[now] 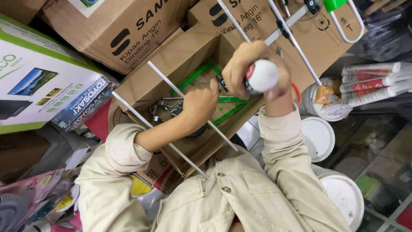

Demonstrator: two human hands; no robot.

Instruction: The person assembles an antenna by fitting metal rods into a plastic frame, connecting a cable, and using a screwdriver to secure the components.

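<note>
Fingers of right hand (253, 71) wrapped round white-capped handle (262, 75) | left hand (199, 105) inside open box (171, 56)

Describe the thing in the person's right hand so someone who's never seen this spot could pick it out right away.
Start at the open brown cardboard box in the middle of the view, with green plastic strips and metal rods inside. Just above its right edge, the right hand grips a tool by a rounded white handle end with a red band. It is the only white, ball-like knob there; the left hand reaches into the box.
</note>
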